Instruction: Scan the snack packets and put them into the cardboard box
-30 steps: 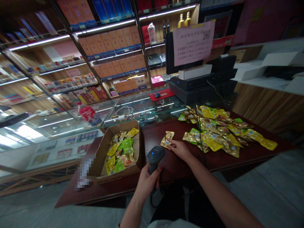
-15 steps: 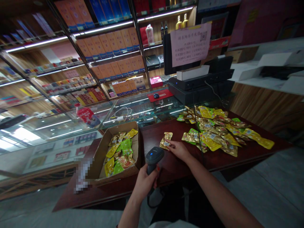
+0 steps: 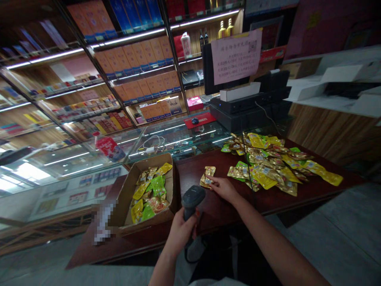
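Observation:
My left hand (image 3: 182,232) is wrapped round the grip of a black barcode scanner (image 3: 193,196), its head tilted toward a gold snack packet (image 3: 207,176) lying on the dark red table. The fingers of my right hand (image 3: 224,189) are at the lower right edge of that packet, touching it. To the left, an open cardboard box (image 3: 175,186) contains several gold, yellow and green packets. A large loose pile of similar snack packets (image 3: 268,163) spreads over the table to the right of my right hand.
Behind the table (image 3: 190,169) runs a glass display counter (image 3: 169,127). A cash register (image 3: 229,115), a monitor bearing a pink paper sign (image 3: 235,57) and a mouse (image 3: 195,120) on a red mat stand there. A red bag-like item (image 3: 108,147) is on the left counter.
The blue light on the scanner head no longer shows. Both hands and the gold packet stay nearly where they were; the view has shifted slightly.

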### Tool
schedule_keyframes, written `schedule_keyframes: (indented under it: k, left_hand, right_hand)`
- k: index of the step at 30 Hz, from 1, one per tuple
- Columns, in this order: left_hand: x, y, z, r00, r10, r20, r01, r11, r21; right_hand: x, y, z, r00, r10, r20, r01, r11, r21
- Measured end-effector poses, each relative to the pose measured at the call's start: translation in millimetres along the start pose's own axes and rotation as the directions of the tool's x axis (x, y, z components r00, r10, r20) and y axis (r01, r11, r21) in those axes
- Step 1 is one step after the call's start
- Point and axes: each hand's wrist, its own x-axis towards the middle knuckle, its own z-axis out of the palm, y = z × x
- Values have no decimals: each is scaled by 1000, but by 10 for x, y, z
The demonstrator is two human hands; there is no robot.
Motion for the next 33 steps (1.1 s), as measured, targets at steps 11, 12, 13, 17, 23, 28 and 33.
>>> schedule_keyframes:
  k: [11, 12, 13, 17, 23, 28, 33]
  left_hand:
    - [155, -345, 55, 992, -119, -33, 114, 984, -136]
    - [159, -360, 60, 992, -125, -31, 120, 983, -136]
    - [161, -369, 62, 991, -129, -26, 125, 983, -134]
    - [165, -380, 59, 991, -134, -28, 129, 984, -124]
    - [183, -426, 48, 994, -102, -34, 97, 988, -122]
    - [165, -421, 45, 997, -70, -43, 66, 993, -101]
    - [143, -407, 54, 997, -83, -2, 83, 990, -115]
  right_hand:
    - [-1, -171, -53, 972, 32, -231, 7, 986, 167]
    - [19, -249, -52, 973, 17, -231, 29, 981, 194]
    - [44, -352, -39, 976, -8, -216, 58, 973, 224]
    - [173, -927, 171, 983, -158, -90, 181, 904, 387]
    - [334, -1488, 601, 945, -309, 109, 267, 918, 294]
    - [293, -1212, 309, 964, -257, -66, 243, 955, -172]
    - [70, -527, -287, 947, -51, -318, -220, 619, -754]
